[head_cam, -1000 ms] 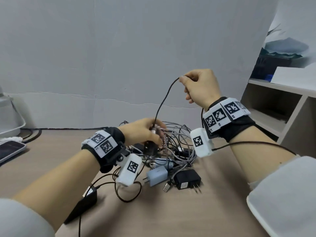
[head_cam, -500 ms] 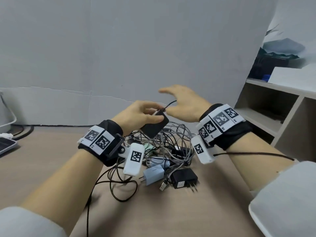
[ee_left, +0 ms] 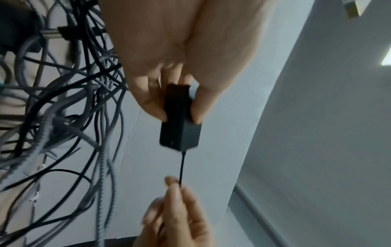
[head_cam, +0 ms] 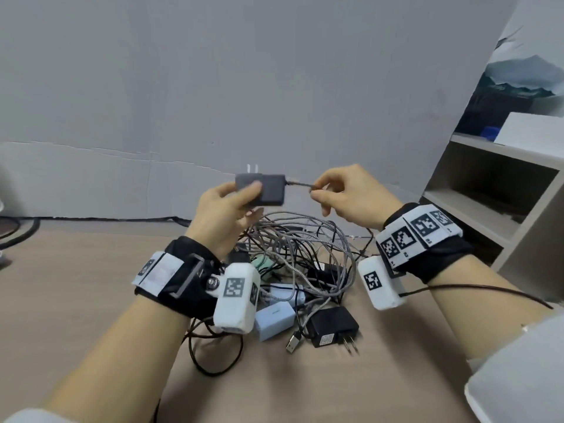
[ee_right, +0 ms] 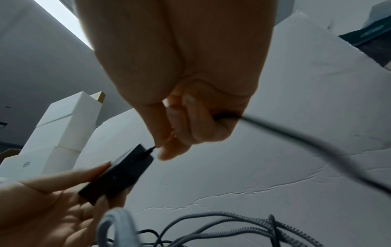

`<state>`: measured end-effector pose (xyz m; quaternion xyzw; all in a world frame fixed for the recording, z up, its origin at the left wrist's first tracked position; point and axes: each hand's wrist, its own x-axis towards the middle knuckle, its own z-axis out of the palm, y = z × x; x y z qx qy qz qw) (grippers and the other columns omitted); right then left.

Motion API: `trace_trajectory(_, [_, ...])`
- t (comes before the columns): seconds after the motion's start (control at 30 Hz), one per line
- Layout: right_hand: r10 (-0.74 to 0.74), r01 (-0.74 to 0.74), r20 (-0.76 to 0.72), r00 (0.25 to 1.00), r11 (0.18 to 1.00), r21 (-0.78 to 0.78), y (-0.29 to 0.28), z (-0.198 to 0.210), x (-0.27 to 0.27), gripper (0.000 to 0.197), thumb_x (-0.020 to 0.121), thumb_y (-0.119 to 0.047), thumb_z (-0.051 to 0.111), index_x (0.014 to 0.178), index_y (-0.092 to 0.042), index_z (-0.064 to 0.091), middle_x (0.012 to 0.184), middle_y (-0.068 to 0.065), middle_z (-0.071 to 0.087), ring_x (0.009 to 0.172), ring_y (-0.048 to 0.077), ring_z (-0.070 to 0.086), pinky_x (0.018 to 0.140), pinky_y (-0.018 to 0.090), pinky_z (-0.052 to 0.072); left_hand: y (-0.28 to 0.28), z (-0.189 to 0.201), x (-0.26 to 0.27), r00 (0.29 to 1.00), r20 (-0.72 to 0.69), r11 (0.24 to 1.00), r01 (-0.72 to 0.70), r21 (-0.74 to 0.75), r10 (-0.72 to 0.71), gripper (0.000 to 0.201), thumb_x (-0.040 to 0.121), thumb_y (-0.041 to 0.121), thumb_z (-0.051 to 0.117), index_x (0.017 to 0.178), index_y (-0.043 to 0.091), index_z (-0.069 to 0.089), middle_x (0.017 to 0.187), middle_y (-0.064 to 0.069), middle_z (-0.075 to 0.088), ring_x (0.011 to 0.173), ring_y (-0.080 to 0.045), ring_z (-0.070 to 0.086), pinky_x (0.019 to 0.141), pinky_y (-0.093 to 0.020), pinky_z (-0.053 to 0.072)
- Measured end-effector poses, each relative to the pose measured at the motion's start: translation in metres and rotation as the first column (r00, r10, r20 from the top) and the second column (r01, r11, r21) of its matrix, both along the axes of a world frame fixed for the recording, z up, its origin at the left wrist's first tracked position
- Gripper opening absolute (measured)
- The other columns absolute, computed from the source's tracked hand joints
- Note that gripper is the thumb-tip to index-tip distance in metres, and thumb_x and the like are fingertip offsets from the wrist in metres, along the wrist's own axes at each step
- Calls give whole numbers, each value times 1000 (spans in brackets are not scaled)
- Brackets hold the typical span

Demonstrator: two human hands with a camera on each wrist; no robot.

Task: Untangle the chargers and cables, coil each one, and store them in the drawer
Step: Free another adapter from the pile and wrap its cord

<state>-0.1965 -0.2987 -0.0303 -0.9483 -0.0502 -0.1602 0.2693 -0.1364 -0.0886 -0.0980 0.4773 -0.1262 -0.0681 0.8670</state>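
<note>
My left hand (head_cam: pixel 227 206) grips a dark grey charger (head_cam: pixel 268 189) (ee_left: pixel 180 127) (ee_right: pixel 118 175) above the pile, prongs pointing up. Its thin black cable (head_cam: pixel 300 184) (ee_left: pixel 181 167) leaves the charger's right end, and my right hand (head_cam: pixel 341 193) pinches it between thumb and forefinger a short way off. Below both hands lies a tangle of grey braided and black cables (head_cam: pixel 305 254) on the wooden table (head_cam: pixel 76 285). In it sit a black plug charger (head_cam: pixel 332 326), a pale blue charger (head_cam: pixel 274 320) and a loose USB plug (head_cam: pixel 293 343).
An open grey shelf unit (head_cam: pixel 494 196) stands at the right, with boxes on top. A grey wall panel (head_cam: pixel 213 87) closes the back. A black cord (head_cam: pixel 18 227) runs along the far left edge. Bare table lies left of and in front of the pile.
My left hand has lifted the dark charger up out of the pile. My right hand let go of the cable high up, came down and now pinches it close to the charger.
</note>
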Motion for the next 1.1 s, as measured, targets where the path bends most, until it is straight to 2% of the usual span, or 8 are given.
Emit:
trace_trajectory(0.13, [-9,17,-43,999,984,175,-12,-3,-4,12,97,-17,64,95,-5,67,62,5,67,48,16,45,45,24,38,18,-2,14,989,-53,985,-142,-101,137,33,98,3,60,128,-10,51,116,-20,66,89,-20,75,71,-24,59])
trace_trajectory(0.3, [-104,104,29,994,995,3,-23,-6,-6,12,96,-19,66,87,-13,70,69,1,72,68,19,66,73,34,52,22,1,14,972,-25,968,-234,-91,232,22,100,7,59,119,-3,55,104,-13,66,91,-21,72,72,-24,58])
trace_trajectory(0.4, [-186,189,135,973,982,-14,-21,-2,-9,13,97,-22,64,86,-17,70,66,-2,66,63,10,59,71,27,42,22,2,11,970,12,969,-243,-35,243,37,99,3,59,131,-10,47,119,-23,62,92,-24,72,68,-28,61])
trace_trajectory(0.47, [-167,187,142,976,971,-148,-13,6,-14,12,97,-24,64,87,-22,70,67,-9,60,64,3,53,71,23,37,21,2,7,973,83,973,-221,68,215,42,98,3,60,136,-1,45,122,-22,58,91,-27,73,69,-34,62])
trace_trajectory(0.6, [18,-35,-47,999,929,-369,14,21,-27,16,99,-26,62,87,-25,73,66,-16,58,64,-2,52,60,13,36,15,7,-8,961,276,939,-94,331,-1,34,97,0,61,128,12,57,125,-23,57,98,-33,72,74,-42,63])
trace_trajectory(0.83, [97,-70,66,993,942,-328,36,25,-18,16,96,-25,65,92,-17,78,72,-12,64,72,7,57,61,6,35,3,15,-30,928,247,916,181,359,-280,30,94,7,66,123,2,60,118,-24,65,102,-33,72,82,-47,61])
trace_trajectory(0.97, [99,-75,74,992,959,-273,40,21,-17,11,93,-25,69,91,-18,77,69,-10,66,68,5,59,63,14,42,3,14,-32,921,301,888,90,451,-246,32,89,7,74,118,3,62,113,-24,67,93,-32,75,80,-48,62])
trace_trajectory(1.1, [114,-97,77,990,976,-193,42,18,-20,5,89,-25,75,91,-21,72,66,-6,68,63,5,60,62,19,45,1,13,-29,918,311,859,58,508,-246,31,90,-4,66,120,5,61,110,-24,68,88,-32,75,75,-42,63])
